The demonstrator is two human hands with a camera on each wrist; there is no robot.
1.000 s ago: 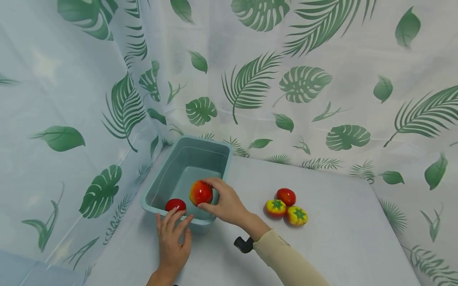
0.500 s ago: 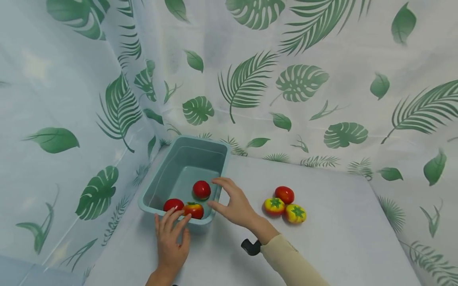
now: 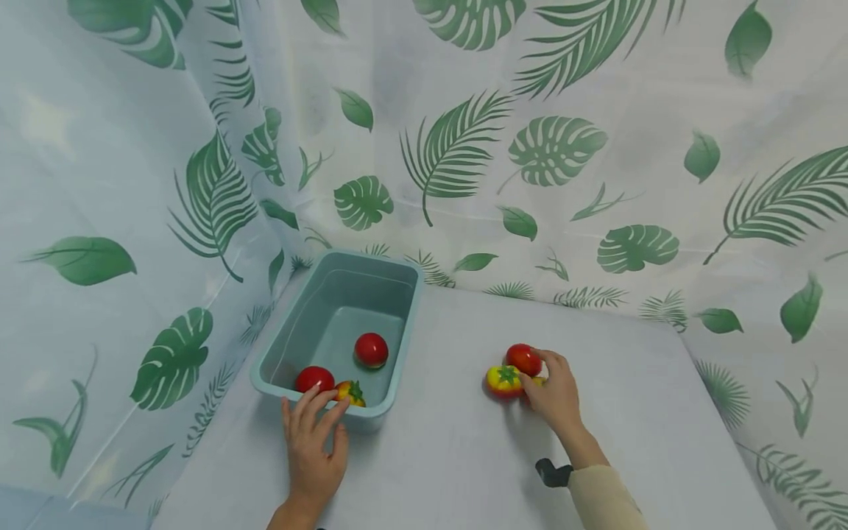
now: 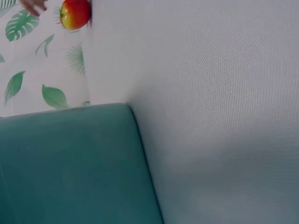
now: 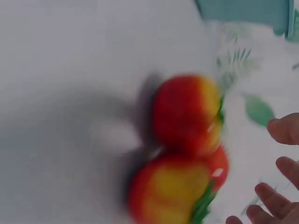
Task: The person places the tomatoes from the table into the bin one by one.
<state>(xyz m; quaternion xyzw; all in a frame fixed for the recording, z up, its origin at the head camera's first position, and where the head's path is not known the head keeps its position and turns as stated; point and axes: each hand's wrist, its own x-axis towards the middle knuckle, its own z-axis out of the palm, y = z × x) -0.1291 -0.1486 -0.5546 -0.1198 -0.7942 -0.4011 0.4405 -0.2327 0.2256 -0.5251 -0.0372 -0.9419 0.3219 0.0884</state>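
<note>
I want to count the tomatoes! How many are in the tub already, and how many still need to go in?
Three tomatoes lie in the teal tub: two red ones and a red-yellow one. The left hand rests on the tub's near rim. The right hand is over the three tomatoes on the table, covering one, beside a yellow one and a red one. So three in, three left.

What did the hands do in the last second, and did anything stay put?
The right hand let go of a red-and-yellow tomato, which now lies in the teal tub near its front wall, then swung right to the three tomatoes on the table. The left hand stayed on the tub's front rim; the tub did not move.
</note>
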